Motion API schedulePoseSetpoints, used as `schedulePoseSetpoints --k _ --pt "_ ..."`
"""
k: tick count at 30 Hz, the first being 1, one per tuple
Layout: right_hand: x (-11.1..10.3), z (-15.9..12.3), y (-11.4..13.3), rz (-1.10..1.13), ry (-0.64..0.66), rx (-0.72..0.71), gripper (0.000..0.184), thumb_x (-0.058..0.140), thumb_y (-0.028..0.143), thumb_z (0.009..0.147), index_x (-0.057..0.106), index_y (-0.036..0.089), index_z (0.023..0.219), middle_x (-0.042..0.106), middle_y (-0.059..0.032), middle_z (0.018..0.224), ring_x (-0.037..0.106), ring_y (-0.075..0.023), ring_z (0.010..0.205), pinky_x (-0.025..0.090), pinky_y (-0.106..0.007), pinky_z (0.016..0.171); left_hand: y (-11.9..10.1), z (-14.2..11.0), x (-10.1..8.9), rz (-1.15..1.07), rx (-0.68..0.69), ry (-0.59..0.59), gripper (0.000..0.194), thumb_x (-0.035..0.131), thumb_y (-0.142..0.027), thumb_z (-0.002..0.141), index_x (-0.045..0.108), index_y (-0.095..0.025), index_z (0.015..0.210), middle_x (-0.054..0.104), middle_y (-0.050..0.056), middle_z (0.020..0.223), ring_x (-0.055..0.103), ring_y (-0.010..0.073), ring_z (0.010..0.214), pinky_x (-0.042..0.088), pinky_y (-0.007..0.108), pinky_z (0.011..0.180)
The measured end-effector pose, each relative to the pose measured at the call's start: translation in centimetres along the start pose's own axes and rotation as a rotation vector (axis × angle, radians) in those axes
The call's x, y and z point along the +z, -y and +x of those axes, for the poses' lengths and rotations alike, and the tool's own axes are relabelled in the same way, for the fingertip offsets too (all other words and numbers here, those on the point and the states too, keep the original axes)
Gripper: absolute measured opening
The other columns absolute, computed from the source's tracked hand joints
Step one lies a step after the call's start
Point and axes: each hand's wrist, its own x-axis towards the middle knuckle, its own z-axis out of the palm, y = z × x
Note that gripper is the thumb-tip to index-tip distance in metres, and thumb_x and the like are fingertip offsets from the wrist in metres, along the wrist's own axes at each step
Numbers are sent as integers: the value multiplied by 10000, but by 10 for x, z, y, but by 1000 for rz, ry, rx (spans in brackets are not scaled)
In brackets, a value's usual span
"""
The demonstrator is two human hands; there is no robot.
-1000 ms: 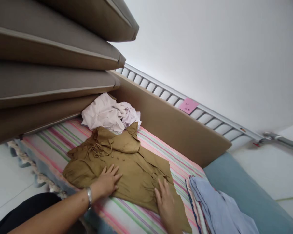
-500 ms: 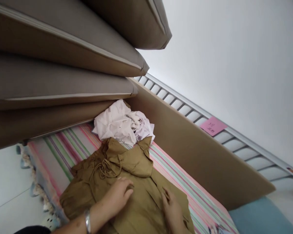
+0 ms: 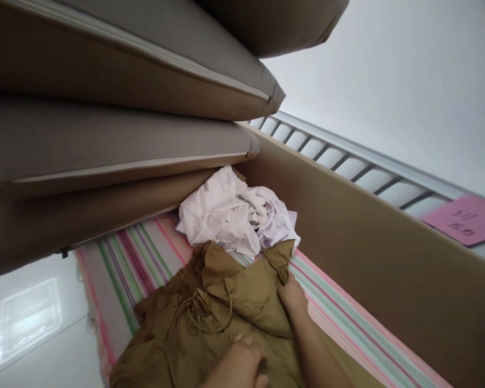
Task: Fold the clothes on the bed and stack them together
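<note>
An olive-brown garment [image 3: 226, 318] with a drawstring lies on the striped bed cover [image 3: 145, 253]. My right hand [image 3: 293, 295] reaches up along its right side, fingertips tucked into the fabric fold near the collar. At the bottom edge, my left hand [image 3: 240, 366] presses on the garment's middle with its fingers curled. A crumpled white garment [image 3: 230, 215] sits just beyond the olive one, touching its top edge.
Stacked grey-brown cushions [image 3: 105, 124] overhang the bed on the left. A brown board [image 3: 367, 258] runs along the right side, with a white railing [image 3: 347, 156] and a pink note [image 3: 464, 218] behind it. White floor [image 3: 28, 323] shows at lower left.
The view has moved up and closer. My right hand slid from the garment's lower part up to the fold near the collar. My left hand has dropped toward the bottom edge, fingers now curled.
</note>
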Motion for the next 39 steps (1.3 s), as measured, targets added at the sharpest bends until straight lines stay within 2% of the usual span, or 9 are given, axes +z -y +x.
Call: schedulePoseSetpoints --k 6,9,12,13,15,21,25,33,39 --pt "-23 15 -3 217 -66 62 425 310 295 852 633 174 1101 670 -148 1060 621 -283 958 470 -401 804 -1 12 8 -266 -37 -80 375 583 -167 734 641 -106 1099 632 131 1118 546 234 1059 388 352 959" --pt "-52 -16 6 343 -184 -31 443 275 312 882 577 174 1175 637 -108 1166 585 -228 1044 460 -350 874 -6 16 9 -679 -133 -59 445 585 -365 783 601 -138 1165 620 123 1163 558 232 1069 426 356 908" --pt "-76 -90 16 515 -290 -570 345 352 288 886 624 229 1090 636 -59 1172 543 -200 1124 414 -379 983 -15 17 4 -1159 -102 -37 583 584 -518 777 524 -199 1261 552 111 1294 526 241 1155 468 347 853" --pt "-80 -116 16 469 -224 -869 295 412 270 866 645 266 1049 637 -36 1173 522 -207 1163 378 -417 1028 -18 17 2 -1270 -86 -37 589 611 -527 759 547 -188 1236 561 114 1287 530 242 1159 472 342 859" --pt "-82 -159 9 363 -106 -1054 302 498 244 844 607 278 1123 610 -32 1227 478 -202 1222 342 -438 1072 -23 17 0 -1390 -89 -71 496 688 -461 720 642 -131 1088 632 131 1186 563 241 1124 460 332 910" --pt "-54 -171 -90 346 -230 -429 309 422 287 886 594 236 1137 601 -76 1232 524 -202 1173 433 -402 995 -35 22 3 -1471 -240 -341 234 668 -172 750 690 -127 978 699 100 1060 620 229 1056 477 364 959" --pt "-33 -149 -162 36 -29 -57 415 397 205 833 560 155 1212 599 -88 1241 535 -209 1158 399 -348 1008 -44 24 -1 -1455 -217 -336 298 643 -160 791 654 -135 1088 678 92 1121 628 211 1052 504 350 946" --pt "-11 -137 -206 -245 23 38 487 381 36 730 601 162 1146 672 -104 1059 583 -215 1010 366 -322 875 -57 18 -5 -1557 -179 -205 430 559 -66 798 586 -154 1218 698 78 1072 645 220 1020 502 378 951" --pt "-31 -118 -217 -268 -22 36 417 336 69 783 658 179 1024 685 -99 1041 574 -223 1026 260 -410 1003 -51 6 -6 -1516 -239 -107 428 547 -56 683 666 -128 1088 725 74 954 649 248 1003 486 406 948"
